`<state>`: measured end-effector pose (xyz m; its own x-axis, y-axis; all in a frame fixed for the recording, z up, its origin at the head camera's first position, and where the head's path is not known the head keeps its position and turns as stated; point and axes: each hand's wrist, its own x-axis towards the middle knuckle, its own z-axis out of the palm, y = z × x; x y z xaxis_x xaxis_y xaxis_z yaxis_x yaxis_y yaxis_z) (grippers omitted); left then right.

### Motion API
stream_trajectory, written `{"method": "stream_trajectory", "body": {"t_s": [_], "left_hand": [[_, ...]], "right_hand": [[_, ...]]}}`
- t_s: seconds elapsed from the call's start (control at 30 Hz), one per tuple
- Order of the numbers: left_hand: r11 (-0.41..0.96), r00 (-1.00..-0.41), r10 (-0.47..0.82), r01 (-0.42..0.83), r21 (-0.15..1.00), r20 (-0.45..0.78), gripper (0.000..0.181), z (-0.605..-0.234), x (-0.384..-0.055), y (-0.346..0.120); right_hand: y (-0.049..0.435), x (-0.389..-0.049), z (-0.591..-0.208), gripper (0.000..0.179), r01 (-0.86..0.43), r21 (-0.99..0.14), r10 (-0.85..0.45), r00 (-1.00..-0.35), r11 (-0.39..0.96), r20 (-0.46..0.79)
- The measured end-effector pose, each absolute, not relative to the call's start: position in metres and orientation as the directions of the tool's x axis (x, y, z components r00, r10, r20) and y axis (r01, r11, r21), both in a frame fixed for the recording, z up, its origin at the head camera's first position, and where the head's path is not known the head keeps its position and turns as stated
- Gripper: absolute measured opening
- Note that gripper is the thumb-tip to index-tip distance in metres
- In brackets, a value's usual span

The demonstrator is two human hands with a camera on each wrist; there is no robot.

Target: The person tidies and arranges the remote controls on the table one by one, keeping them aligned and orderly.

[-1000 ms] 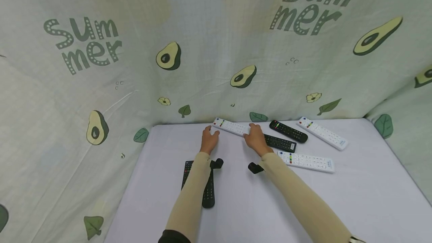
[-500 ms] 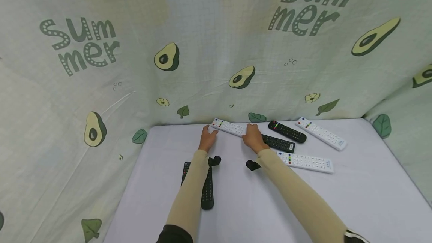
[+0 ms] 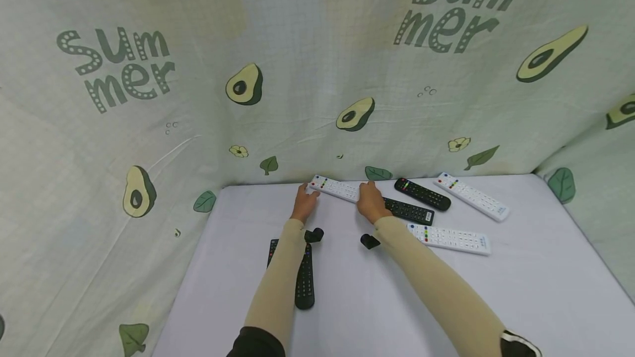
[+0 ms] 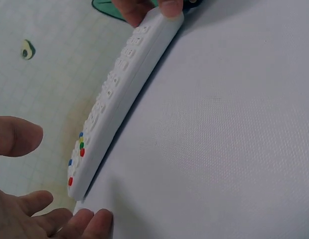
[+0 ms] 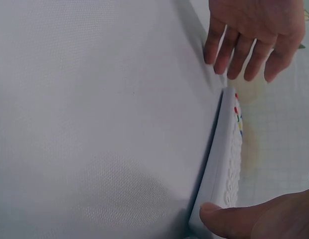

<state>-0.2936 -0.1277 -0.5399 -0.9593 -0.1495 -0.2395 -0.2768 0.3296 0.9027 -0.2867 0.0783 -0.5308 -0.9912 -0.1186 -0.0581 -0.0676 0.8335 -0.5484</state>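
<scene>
A white remote control [image 3: 337, 188] lies slanted along the back edge of the table, its coloured buttons at the left end. My right hand [image 3: 372, 203] grips its right end, the thumb [image 5: 217, 219] pressing on the side in the right wrist view. Close to the left end is my left hand [image 3: 303, 204], its thumb and fingers spread apart around that end with a gap to the thumb. In the left wrist view the fingertips [image 4: 102, 221] are near the remote's tip; whether they touch it I cannot tell.
Right of my right hand lie a black remote [image 3: 409, 211], another black remote [image 3: 423, 194], a white remote [image 3: 473, 196] and a nearer white remote [image 3: 451, 239]. Two black remotes [image 3: 305, 285] lie partly under my left forearm. A printed cloth [image 3: 297, 70] hangs behind the table.
The white remote and my right hand have shifted slightly left, towards my left hand. The head view has moved a little. The other remotes stay in place.
</scene>
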Motion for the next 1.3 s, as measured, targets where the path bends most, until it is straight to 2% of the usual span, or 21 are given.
{"method": "stream_trajectory", "body": {"t_s": [0.13, 0.33, 0.6, 0.77, 1.03, 1.3], "left_hand": [[0.328, -0.957, -0.17, -0.282, 0.902, -0.237, 0.067, -0.538, -0.293, -0.127], [0.332, -0.951, -0.181, -0.299, 0.895, -0.251, 0.066, -0.545, -0.294, -0.129], [0.371, -0.953, -0.218, -0.28, 0.886, -0.21, 0.062, -0.54, -0.28, -0.132], [0.312, -0.954, -0.242, -0.252, 0.916, -0.179, 0.059, -0.535, -0.27, -0.134], [0.17, -0.939, -0.313, -0.203, 0.964, -0.142, 0.044, -0.534, -0.257, -0.137], [0.103, -0.947, -0.296, -0.164, 0.981, -0.127, 0.029, -0.526, -0.232, -0.136]], "right_hand": [[0.078, -0.284, -0.529, 0.031, -0.094, -0.551, -0.133, -0.991, 0.829, -0.031], [0.076, -0.278, -0.527, 0.036, -0.063, -0.6, -0.132, -0.989, 0.797, -0.071], [0.076, -0.268, -0.529, 0.05, -0.065, -0.63, -0.149, -0.985, 0.774, -0.082], [0.079, -0.255, -0.525, 0.056, -0.074, -0.693, -0.164, -0.984, 0.717, -0.064], [0.091, -0.227, -0.518, 0.054, -0.055, -0.796, -0.146, -0.988, 0.603, -0.043], [0.104, -0.192, -0.516, 0.057, -0.012, -0.857, -0.147, -0.986, 0.516, -0.075]]}}
